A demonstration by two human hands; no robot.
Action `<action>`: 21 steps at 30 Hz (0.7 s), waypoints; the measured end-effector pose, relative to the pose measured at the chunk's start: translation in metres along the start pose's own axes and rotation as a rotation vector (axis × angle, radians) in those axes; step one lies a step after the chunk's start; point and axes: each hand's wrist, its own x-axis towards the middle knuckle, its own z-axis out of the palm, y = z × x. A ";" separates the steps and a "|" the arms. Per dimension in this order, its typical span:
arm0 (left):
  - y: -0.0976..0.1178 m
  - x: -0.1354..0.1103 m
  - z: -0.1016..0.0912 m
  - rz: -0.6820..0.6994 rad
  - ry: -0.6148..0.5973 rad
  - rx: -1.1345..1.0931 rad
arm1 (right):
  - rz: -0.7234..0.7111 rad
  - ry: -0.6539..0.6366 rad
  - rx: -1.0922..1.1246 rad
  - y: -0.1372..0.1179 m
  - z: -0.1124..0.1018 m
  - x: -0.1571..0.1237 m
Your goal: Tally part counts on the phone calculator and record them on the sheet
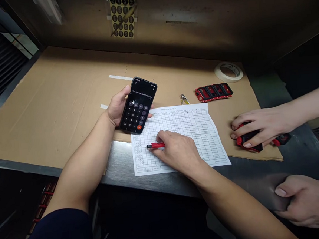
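My left hand (117, 105) is wrapped round a black smartphone (138, 105), tilted upright, with a calculator and a row of figures on its screen. Its lower edge hangs over the left side of a printed form (208, 141), a white sheet with a grid and some handwriting. Resting on that form, my right hand (179, 149) grips a red pen (156, 145) whose black end points left. The fingers are curled, and part of the pen is hidden by them. A nail clipper (185, 99) lies just beyond the sheet's top edge.
Cardboard (71, 105) covers much of the metal table (118, 164). Behind the nail clipper lie red-and-black parts (213, 92) and a tape roll (228, 72). At right, another person's hand (257, 127) covers more such parts; their other hand (311, 199) is nearer. A sticker sheet (123, 16) hangs behind.
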 end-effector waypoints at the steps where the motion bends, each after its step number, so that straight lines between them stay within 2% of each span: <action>1: 0.000 0.000 0.000 0.003 0.001 -0.002 | 0.002 0.000 -0.007 0.000 0.000 0.000; 10: -0.001 0.002 0.000 0.011 -0.030 -0.004 | -0.008 0.024 -0.057 -0.002 0.000 -0.005; 17: -0.002 0.005 0.006 0.034 0.009 -0.050 | 0.028 0.122 -0.094 0.003 0.001 -0.004; 21: -0.006 0.008 0.007 0.051 0.069 -0.058 | 0.101 0.044 -0.097 0.010 0.001 0.001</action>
